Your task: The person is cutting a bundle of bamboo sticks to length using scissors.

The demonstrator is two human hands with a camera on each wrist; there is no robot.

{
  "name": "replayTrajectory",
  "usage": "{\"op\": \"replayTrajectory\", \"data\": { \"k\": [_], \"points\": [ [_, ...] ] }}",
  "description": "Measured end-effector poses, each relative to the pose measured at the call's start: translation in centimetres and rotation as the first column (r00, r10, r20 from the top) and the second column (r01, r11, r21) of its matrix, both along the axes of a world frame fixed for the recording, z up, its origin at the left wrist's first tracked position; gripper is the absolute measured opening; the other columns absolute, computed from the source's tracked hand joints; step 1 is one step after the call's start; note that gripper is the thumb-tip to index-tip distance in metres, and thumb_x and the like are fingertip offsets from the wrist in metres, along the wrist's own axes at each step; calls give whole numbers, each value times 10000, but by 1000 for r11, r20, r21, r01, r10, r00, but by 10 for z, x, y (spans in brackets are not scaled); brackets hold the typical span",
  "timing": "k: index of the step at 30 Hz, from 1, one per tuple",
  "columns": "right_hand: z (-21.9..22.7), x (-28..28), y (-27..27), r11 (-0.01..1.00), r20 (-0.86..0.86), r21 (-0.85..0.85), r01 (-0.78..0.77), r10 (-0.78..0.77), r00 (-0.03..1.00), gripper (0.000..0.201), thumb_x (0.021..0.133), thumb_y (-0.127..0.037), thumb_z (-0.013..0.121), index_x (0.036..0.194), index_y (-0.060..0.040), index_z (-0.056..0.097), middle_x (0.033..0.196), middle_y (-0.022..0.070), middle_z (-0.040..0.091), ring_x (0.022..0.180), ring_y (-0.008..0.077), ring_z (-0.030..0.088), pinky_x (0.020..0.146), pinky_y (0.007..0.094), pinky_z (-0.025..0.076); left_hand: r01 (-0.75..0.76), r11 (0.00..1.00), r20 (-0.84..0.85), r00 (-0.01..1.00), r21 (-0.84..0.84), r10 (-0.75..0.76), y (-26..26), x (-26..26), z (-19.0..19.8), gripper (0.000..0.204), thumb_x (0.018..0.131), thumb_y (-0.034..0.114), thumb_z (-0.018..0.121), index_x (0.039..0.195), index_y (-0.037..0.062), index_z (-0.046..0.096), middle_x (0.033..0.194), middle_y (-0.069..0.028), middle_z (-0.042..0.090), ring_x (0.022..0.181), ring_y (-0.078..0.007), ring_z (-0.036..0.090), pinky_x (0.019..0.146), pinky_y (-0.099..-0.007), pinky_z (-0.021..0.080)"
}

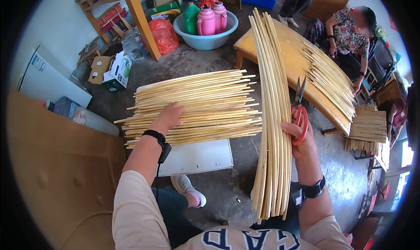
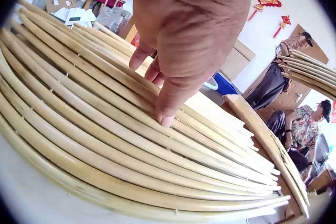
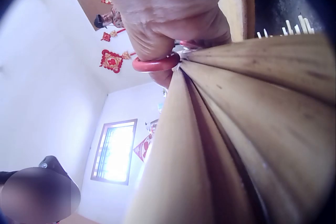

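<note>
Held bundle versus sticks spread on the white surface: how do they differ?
The held bundle is gathered in the right grip; the spread sticks lie in a wide layer. In the head view, the bundle runs up the picture, the spread sticks across it. Both are long, pale sticks.

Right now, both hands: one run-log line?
left hand: touches loose sticks on white surface | right hand: holds stick bundle and red scissors | wooden table: more sticks on top

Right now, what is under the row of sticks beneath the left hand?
A white surface shows past the near edge of the sticks. The part directly beneath them is covered, and whatever supports it cannot be seen.
</note>
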State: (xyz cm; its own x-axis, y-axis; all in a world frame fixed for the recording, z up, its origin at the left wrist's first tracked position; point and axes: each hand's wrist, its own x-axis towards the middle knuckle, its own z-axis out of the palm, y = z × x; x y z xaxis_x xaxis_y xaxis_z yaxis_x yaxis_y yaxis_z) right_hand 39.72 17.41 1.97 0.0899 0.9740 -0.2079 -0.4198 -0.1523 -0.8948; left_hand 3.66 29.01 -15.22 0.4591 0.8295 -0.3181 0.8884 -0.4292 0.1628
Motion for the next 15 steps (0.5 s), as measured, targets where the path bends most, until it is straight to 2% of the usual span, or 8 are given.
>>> {"op": "replayTrajectory", "data": {
  "k": [2,3,5,6,9,12,14,15],
  "points": [
    [0,1,1,1000,3,1,2,-2,1000,515,620,27,670,1095,67,473,960,144,594,829,214,609,758,305,498,-120,988,167,981,96,103,-1,0,-12,568,623,261,725,1123,113,502,1180,-111,463,1116,-321,402,898,-417,379],
    [0,2,2,1000,3,2,-1,1,1000,522,619,28,669,1101,63,471,966,144,592,838,213,606,763,303,495,-114,989,169,981,94,97,3,-2,-21,568,623,261,725,1123,113,502,1180,-111,463,1116,-321,402,898,-417,379],
    [-1,6,3,1000,29,-14,-15,16,999,535,617,20,669,1111,57,466,976,141,588,850,210,601,778,303,489,-112,977,239,969,180,67,8,-10,-41,732,565,286,769,1193,101,443,1185,-126,444,1103,-315,414,906,-418,373],
    [-2,6,5,999,9,7,-32,32,999,541,616,15,669,1116,55,464,979,139,588,856,208,599,784,304,486,-110,978,239,969,177,66,10,-6,-37,732,565,286,769,1193,101,443,1185,-126,444,1103,-315,414,906,-418,373],
    [1,6,6,998,-17,5,-63,63,998,556,615,6,668,1126,55,456,991,136,585,867,207,596,794,308,482,-167,986,61,984,8,166,10,0,-24,783,521,288,797,1197,94,454,1171,-109,465,1107,-309,416,909,-424,370],
    [-2,5,7,996,-41,38,-79,81,996,537,622,5,668,1115,60,462,991,137,585,866,212,598,794,306,482,-151,987,131,979,-51,157,7,-6,-26,740,498,291,809,1140,95,497,1139,-83,488,1088,-307,428,903,-423,371],
    [-4,5,6,998,-21,25,-61,62,998,526,626,1,671,1107,60,466,989,138,587,861,210,600,791,303,482,-91,995,129,988,42,85,-5,-7,-27,622,443,281,815,966,87,540,995,-71,545,942,-301,493,811,-376,410],
    [-4,5,5,999,4,13,-42,42,999,515,630,-3,674,1100,60,471,987,139,588,857,208,602,789,301,483,-90,995,125,989,43,85,-9,-7,-29,622,443,281,815,966,87,540,995,-71,545,942,-301,493,811,-376,410]
  ]
}}
